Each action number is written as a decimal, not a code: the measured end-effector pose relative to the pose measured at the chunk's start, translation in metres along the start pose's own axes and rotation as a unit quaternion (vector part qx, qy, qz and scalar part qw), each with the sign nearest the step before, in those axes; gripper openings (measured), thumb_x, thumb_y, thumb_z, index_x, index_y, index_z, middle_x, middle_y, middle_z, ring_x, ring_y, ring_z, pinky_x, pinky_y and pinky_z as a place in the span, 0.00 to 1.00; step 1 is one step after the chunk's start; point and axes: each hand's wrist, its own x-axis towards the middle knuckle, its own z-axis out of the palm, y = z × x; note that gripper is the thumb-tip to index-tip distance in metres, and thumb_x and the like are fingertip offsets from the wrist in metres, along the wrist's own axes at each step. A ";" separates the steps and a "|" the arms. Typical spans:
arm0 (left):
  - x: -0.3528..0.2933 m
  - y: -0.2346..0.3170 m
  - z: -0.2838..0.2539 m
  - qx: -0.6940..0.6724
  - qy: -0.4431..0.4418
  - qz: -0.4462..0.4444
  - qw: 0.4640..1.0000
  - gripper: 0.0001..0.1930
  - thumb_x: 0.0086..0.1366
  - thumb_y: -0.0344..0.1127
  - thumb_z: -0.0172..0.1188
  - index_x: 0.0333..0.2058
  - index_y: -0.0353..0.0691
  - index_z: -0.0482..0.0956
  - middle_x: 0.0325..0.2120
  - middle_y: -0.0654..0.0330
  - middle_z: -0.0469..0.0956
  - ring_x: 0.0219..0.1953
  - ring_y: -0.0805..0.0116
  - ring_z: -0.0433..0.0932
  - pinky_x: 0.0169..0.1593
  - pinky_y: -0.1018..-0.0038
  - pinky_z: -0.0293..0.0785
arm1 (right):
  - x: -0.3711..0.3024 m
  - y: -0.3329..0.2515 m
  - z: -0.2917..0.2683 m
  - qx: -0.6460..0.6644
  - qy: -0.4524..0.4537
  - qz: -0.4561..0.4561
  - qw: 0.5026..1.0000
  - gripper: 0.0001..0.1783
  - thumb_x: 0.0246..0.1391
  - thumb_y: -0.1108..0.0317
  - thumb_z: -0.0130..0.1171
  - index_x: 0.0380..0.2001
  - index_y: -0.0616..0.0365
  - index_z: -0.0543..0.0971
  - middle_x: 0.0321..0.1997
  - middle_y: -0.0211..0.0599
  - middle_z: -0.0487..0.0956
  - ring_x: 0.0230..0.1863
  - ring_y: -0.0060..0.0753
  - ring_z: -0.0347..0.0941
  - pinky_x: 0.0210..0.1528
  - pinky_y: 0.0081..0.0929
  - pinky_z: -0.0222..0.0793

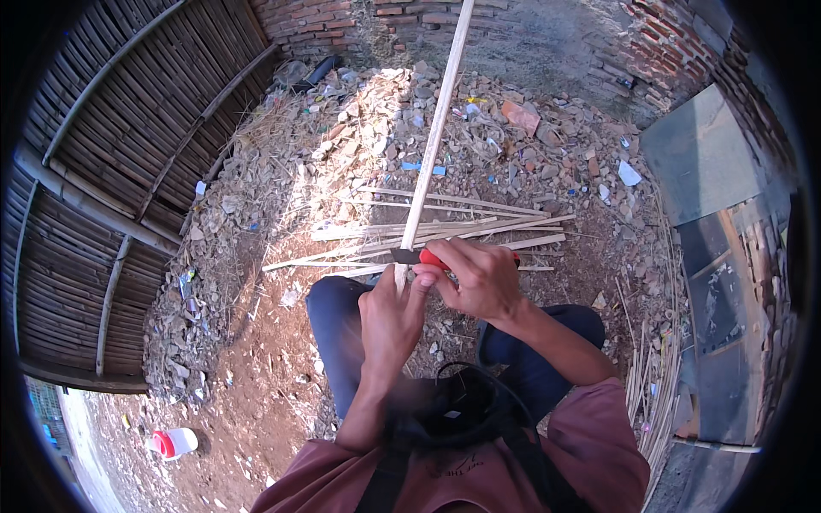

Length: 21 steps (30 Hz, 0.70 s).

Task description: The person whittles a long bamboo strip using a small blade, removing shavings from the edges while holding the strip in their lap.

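Note:
A long pale strip, apparently bamboo (436,128), runs from between my knees up toward the far wall. Its near end is gripped by my left hand (389,321), fingers closed around it. My right hand (475,275) is wrapped round the red handle of a knife (404,256). The dark blade lies across the strip just beyond my left fingers, seemingly touching it. Both thumbs are close together near the blade. Several cut strips (513,224) lie crossed in a loose pile on the ground beyond my hands.
Rubble (376,128) covers the ground toward a brick wall (547,43). A slatted bamboo panel (111,111) stands at left. A white container with a red lid (175,443) lies lower left. Flat grey sheets (697,158) lean at right, near more long thin strips (637,385).

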 end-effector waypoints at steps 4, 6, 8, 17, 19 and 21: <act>-0.004 -0.001 0.003 0.012 -0.010 -0.018 1.000 0.24 0.74 0.52 0.65 0.40 0.31 0.80 0.20 0.44 0.79 0.27 0.39 0.83 0.33 0.57 0.76 | 0.004 0.009 -0.001 0.000 0.033 0.009 0.999 0.12 0.65 0.53 0.67 0.37 0.49 0.82 0.28 0.30 0.84 0.24 0.37 0.83 0.25 0.35 0.74; -0.014 -0.012 0.013 -0.032 0.006 -0.006 0.999 0.20 0.73 0.46 0.68 0.34 0.31 0.78 0.13 0.61 0.64 0.20 0.75 0.58 0.25 0.67 0.58 | 0.018 0.029 -0.014 -0.014 0.071 0.090 0.993 0.13 0.68 0.54 0.65 0.39 0.53 0.83 0.29 0.33 0.86 0.25 0.40 0.84 0.26 0.35 0.75; -0.019 -0.017 0.012 -0.015 -0.006 -0.006 1.000 0.21 0.74 0.45 0.67 0.32 0.31 0.76 0.13 0.62 0.60 0.20 0.75 0.57 0.25 0.67 0.57 | 0.024 0.044 -0.024 -0.020 0.081 0.113 0.990 0.14 0.69 0.54 0.64 0.40 0.54 0.83 0.29 0.34 0.87 0.26 0.40 0.84 0.27 0.35 0.75; -0.021 -0.050 0.003 -0.237 -0.254 -0.052 0.936 0.23 0.83 0.56 0.50 0.30 0.47 0.68 0.20 0.78 0.59 0.23 0.86 0.53 0.25 0.77 0.50 | 0.019 0.060 -0.047 0.093 0.083 0.218 0.968 0.18 0.73 0.54 0.59 0.42 0.60 0.82 0.26 0.39 0.83 0.26 0.39 0.82 0.29 0.34 0.71; -0.017 -0.055 0.002 -0.301 -0.265 -0.085 0.912 0.24 0.82 0.57 0.50 0.30 0.48 0.67 0.20 0.78 0.58 0.21 0.86 0.53 0.23 0.78 0.50 | 0.009 0.046 -0.035 0.109 0.059 0.180 0.976 0.17 0.73 0.54 0.60 0.43 0.60 0.82 0.27 0.40 0.83 0.26 0.41 0.82 0.29 0.34 0.72; -0.012 -0.049 -0.006 -0.377 -0.288 -0.126 0.871 0.26 0.80 0.63 0.48 0.29 0.50 0.62 0.18 0.76 0.57 0.17 0.86 0.52 0.20 0.80 0.45 | 0.001 0.035 -0.022 0.127 0.033 0.139 0.981 0.17 0.73 0.54 0.60 0.45 0.59 0.82 0.28 0.41 0.83 0.27 0.42 0.83 0.29 0.34 0.72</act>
